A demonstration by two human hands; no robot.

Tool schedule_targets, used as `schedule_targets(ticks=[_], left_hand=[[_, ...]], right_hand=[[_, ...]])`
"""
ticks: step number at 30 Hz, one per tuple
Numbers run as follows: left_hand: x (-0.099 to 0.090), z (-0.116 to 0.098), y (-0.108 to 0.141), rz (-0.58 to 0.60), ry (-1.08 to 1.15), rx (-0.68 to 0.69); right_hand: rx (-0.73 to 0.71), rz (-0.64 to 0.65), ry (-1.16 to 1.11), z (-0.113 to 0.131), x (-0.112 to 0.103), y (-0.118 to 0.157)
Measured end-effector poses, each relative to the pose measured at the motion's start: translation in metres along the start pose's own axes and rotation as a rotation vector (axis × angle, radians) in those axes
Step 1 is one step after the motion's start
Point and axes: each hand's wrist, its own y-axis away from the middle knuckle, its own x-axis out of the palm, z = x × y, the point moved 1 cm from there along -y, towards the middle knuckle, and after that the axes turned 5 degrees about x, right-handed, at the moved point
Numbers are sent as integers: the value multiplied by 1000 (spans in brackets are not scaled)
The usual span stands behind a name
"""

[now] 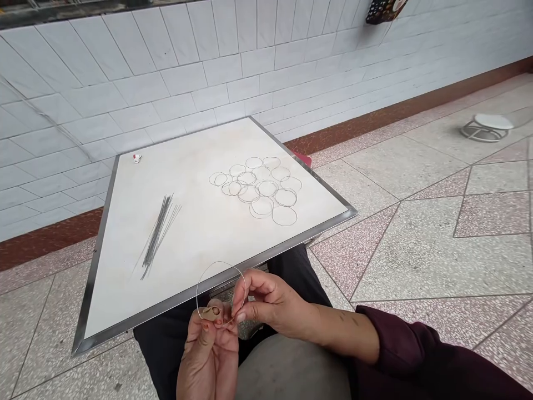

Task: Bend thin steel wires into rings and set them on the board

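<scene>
A thin wire ring (219,262) is held up between my two hands, over my lap at the table's near edge. My left hand (207,347) is closed on the ring's lower left side, with a small tan piece, perhaps tape or cloth, around a finger. Thumb and fingers of my right hand (266,300) pinch the ring's right side. Whether the wire's ends are joined is too fine to make out. Several finished-looking wire rings (284,215) lie overlapping on the table's right half. A bundle of straight wires (157,236) rests on the left.
The white table (200,222) has a grey metal rim and stands against a white tiled wall (175,83). A small white-and-red object (137,159) sits at its far left corner. A low round stool (487,128) stands on the floor at the far right.
</scene>
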Motion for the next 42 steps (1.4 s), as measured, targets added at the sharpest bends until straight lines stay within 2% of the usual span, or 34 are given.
schedule_targets(ticks=[10, 19, 26, 31, 42], left_hand=[[-2, 1, -1, 6, -23, 47], [-7, 0, -1, -54, 2, 103], [-5, 0, -3, -126, -45, 73], [-7, 0, -2, -124, -72, 47], [-8, 6, 0, -108, -56, 5]], right_hand=[[13, -26, -13, 0, -2, 4], [36, -60, -76, -11, 6, 5], [63, -124, -104, -12, 6, 2], [73, -133, -112, -9, 5, 3], [5, -191, 376, -2, -4, 2]])
